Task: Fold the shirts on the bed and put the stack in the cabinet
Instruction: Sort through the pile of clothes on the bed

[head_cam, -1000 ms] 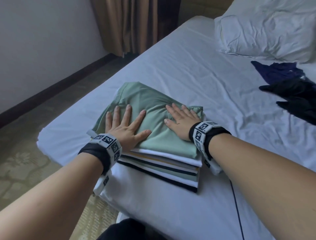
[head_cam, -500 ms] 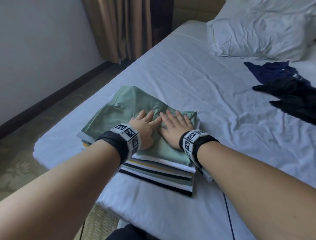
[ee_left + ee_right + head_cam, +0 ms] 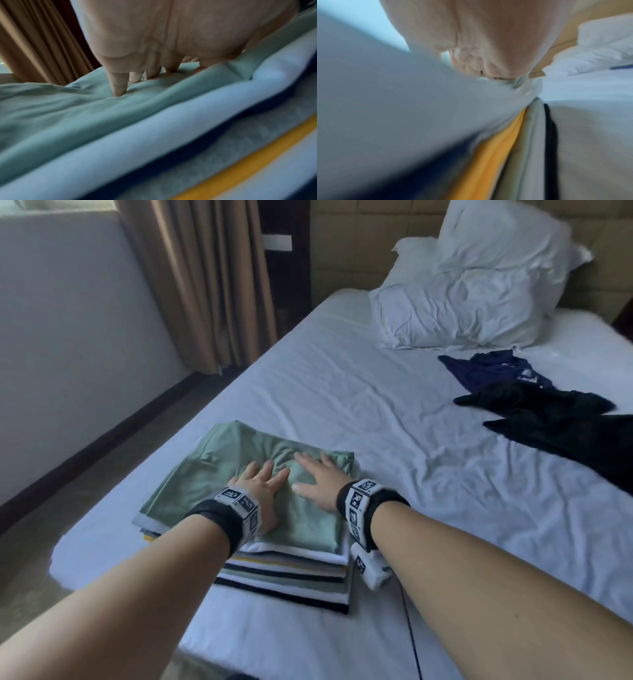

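A stack of folded shirts [image 3: 291, 573] lies near the bed's front left corner, with a sage green shirt [image 3: 212, 467] on top and white, grey, yellow and black layers under it. My left hand [image 3: 263, 487] and right hand [image 3: 318, 477] rest flat on the green shirt [image 3: 60, 108], side by side with fingers straight. In the left wrist view the fingertips [image 3: 118, 90] press into the green cloth. The right wrist view is blurred and shows the stack's edges [image 3: 513, 142] under my palm. Unfolded navy and black clothes [image 3: 534, 402] lie at the right.
White sheet of the bed [image 3: 342, 392] spreads around the stack. A rumpled white pillow [image 3: 472, 296] leans on the headboard at the back. Brown curtains [image 3: 205, 278] and a grey wall [image 3: 68, 337] stand to the left, with floor along the bed's left edge.
My left hand slid right across the green shirt until it lay beside the right hand. The head view rose, so more of the pillow and headboard shows.
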Motion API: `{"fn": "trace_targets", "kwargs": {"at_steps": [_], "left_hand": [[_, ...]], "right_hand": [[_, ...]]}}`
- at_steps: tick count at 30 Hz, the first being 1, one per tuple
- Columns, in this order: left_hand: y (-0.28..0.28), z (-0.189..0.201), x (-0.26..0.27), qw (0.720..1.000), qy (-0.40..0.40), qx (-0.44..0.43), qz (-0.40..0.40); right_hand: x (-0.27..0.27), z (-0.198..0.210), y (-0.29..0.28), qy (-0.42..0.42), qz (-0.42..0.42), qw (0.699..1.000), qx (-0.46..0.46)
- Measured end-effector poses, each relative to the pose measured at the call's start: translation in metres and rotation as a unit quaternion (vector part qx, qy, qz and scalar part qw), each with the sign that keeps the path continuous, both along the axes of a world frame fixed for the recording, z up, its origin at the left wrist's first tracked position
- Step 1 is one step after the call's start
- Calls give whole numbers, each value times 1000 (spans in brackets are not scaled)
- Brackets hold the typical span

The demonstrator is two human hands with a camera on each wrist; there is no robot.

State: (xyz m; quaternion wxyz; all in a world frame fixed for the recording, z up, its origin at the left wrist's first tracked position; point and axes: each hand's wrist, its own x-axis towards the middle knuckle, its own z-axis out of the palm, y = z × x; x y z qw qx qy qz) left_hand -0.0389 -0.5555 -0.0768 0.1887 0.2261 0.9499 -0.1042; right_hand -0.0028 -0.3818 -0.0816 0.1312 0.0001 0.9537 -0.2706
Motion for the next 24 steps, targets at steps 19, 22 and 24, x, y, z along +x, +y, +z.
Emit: {"fn": "trace_targets", "kwargs": {"at_steps": [19, 22, 24], "left_hand": [[404, -7, 174, 962, -147, 183, -142], [444, -20, 169, 978, -124, 90, -140], [461, -28, 164, 981, -106, 0, -164]], "right_hand": [[288, -15, 368, -188, -310, 930, 65], [268, -11, 409, -223, -274, 931, 90], [257, -12, 435, -226, -281, 929, 83]]}}
